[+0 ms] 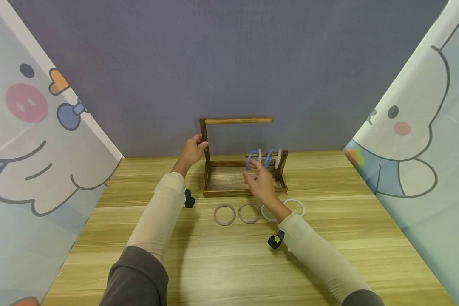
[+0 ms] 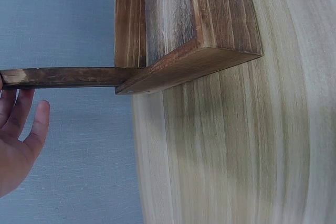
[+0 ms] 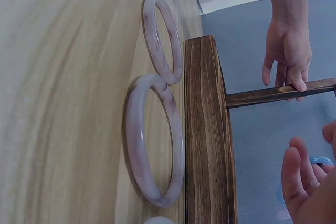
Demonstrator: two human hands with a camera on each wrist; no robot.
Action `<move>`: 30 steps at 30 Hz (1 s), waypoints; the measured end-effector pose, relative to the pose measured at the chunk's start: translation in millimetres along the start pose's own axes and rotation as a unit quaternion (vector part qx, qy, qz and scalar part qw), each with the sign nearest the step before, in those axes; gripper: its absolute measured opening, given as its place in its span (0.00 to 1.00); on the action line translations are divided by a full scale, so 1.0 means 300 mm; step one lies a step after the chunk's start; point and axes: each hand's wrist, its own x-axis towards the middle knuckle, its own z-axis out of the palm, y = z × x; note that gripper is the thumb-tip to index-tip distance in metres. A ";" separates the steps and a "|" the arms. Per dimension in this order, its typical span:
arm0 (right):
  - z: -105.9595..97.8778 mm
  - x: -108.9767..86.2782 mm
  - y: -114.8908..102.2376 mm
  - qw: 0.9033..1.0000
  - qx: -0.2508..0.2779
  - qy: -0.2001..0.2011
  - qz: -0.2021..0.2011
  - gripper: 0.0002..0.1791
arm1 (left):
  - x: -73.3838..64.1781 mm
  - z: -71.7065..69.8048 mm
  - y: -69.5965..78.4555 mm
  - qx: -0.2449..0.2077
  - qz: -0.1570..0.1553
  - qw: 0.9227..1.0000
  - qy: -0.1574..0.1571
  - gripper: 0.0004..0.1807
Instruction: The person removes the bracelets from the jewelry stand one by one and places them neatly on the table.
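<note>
A dark wooden bangle stand (image 1: 229,194) has a tray base, a tall left post (image 1: 204,135) with a high bar (image 1: 239,120), and a lower bar on the right. My left hand (image 1: 192,151) grips the tall post between thumb and fingers. On the lower bar hang a blue bangle (image 1: 247,160), a pale bangle (image 1: 259,155), another blue bangle (image 1: 267,161) and a lilac one (image 1: 278,160). My right hand (image 1: 262,185) is over the tray, fingertips right at the leftmost blue bangle, thumb and fingers apart. Part of that bangle (image 3: 320,160) shows behind the fingers in the right wrist view.
In front of the stand, two marbled bangles (image 3: 137,129) (image 3: 153,35) lie flat on the wooden table (image 1: 222,263). Two white bangles lie to their right, one (image 1: 304,208) in full view, the other (image 1: 262,211) partly under my right wrist. A grey wall (image 1: 168,76) rises behind.
</note>
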 end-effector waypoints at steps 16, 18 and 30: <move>-0.008 0.032 -0.017 0.994 -0.058 0.096 0.016 0.16 | -0.001 0.000 -0.002 -0.001 -0.002 1.000 -0.002 0.28; -0.008 0.035 -0.014 0.993 -0.059 0.097 0.022 0.15 | -0.001 -0.001 -0.003 -0.003 -0.001 1.000 -0.003 0.28; -0.009 0.043 -0.001 0.991 -0.070 0.110 0.032 0.12 | -0.003 0.000 -0.001 -0.007 0.003 1.000 0.001 0.24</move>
